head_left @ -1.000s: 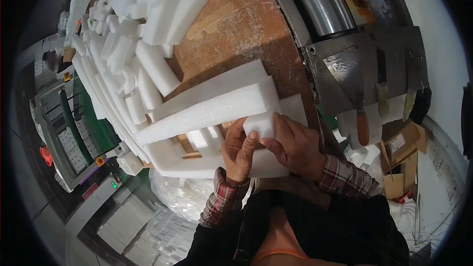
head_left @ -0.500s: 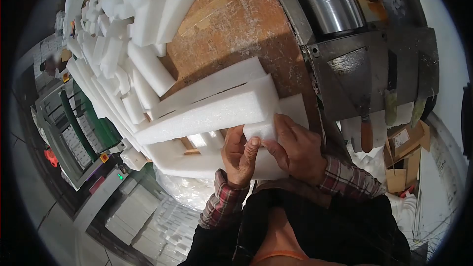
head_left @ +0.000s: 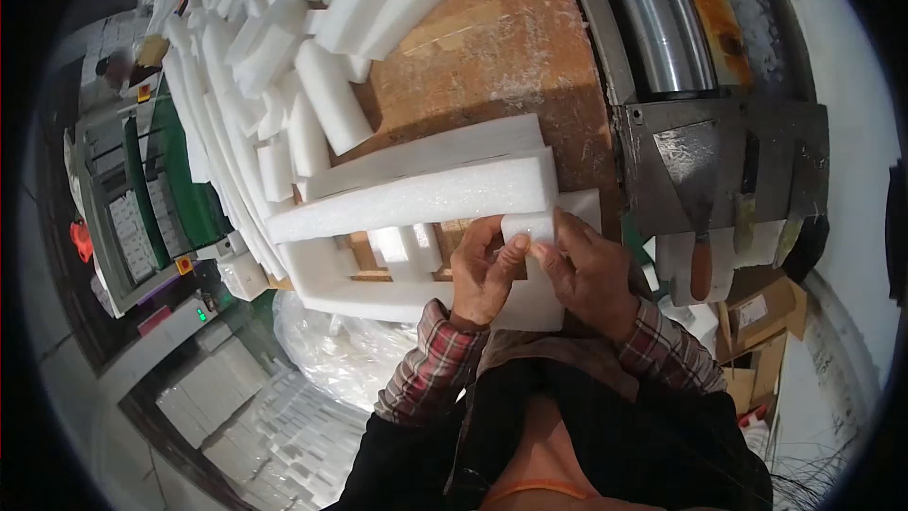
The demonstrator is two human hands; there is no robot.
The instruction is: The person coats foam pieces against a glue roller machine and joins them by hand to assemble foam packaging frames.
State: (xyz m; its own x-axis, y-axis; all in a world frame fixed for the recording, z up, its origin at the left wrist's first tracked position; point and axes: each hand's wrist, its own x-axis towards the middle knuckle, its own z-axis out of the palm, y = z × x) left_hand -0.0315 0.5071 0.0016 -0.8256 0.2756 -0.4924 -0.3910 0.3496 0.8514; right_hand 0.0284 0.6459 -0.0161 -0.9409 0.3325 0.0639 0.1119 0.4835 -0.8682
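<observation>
Between my two hands is a small white foam block (head_left: 530,224), gripped at its near edge by both thumbs. My left hand (head_left: 484,274) closes on its left side, thumb on top. On the right side, my right hand (head_left: 594,274) pinches the same block, its fingers partly hidden behind. Just beyond lies a long white foam bar (head_left: 416,194), with a flatter foam strip (head_left: 445,149) behind it. A white foam frame (head_left: 378,299) with cut-out openings lies under and left of my hands. Whether the block is joined to the foam around it, I cannot tell.
Many loose foam pieces (head_left: 331,99) pile up on the left of the wooden table (head_left: 482,57). At right stand a metal roller (head_left: 662,19) and a scraper with a wooden handle (head_left: 701,270). Cardboard boxes (head_left: 761,322) and clear plastic wrap (head_left: 331,350) lie lower down.
The view has shifted, so the table and foam appear further right. Both hands still grip the small foam block, with their fingers only slightly moved.
</observation>
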